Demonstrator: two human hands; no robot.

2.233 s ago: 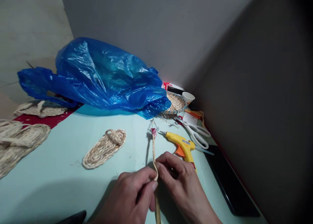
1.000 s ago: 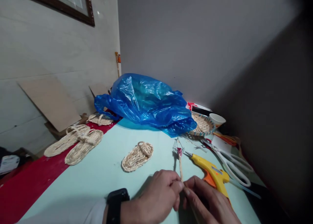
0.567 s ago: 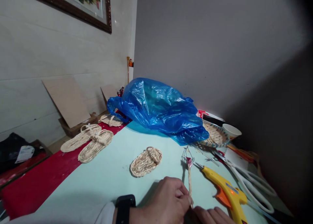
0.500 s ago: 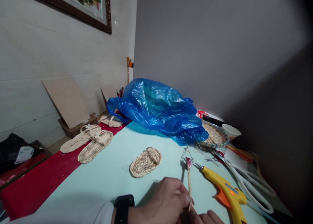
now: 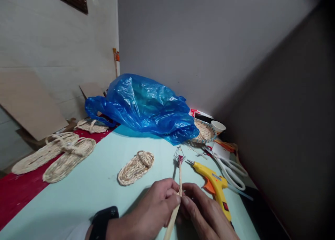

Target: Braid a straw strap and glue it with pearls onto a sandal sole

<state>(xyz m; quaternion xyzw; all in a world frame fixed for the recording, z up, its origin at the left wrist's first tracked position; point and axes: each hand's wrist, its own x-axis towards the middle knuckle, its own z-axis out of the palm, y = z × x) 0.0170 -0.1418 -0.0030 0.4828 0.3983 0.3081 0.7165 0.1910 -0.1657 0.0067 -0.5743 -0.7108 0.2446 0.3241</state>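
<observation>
A: Where are the hands?
B: At the bottom centre, close together. The left hand (image 5: 159, 202) has thumb and fingers closed on a thin straw braid (image 5: 180, 175). The right hand (image 5: 205, 212) brings its thumb and forefinger to the braid's right side; whether they are pinched tight, I cannot tell.
A: Where does the braid go?
B: Straight away from the person, above the pale green table (image 5: 91, 198), up to a reddish clip (image 5: 180, 158) with wire handles. Below the left hand, a flat pale strand (image 5: 171, 224) slants down toward the bottom edge.
A: What is around them?
B: Just right of the braid, a yellow glue gun (image 5: 213, 179), and beyond it white-handled scissors (image 5: 229, 166). To the left, one small woven sandal (image 5: 134, 168). Behind, a crumpled blue bag (image 5: 146, 109).
</observation>
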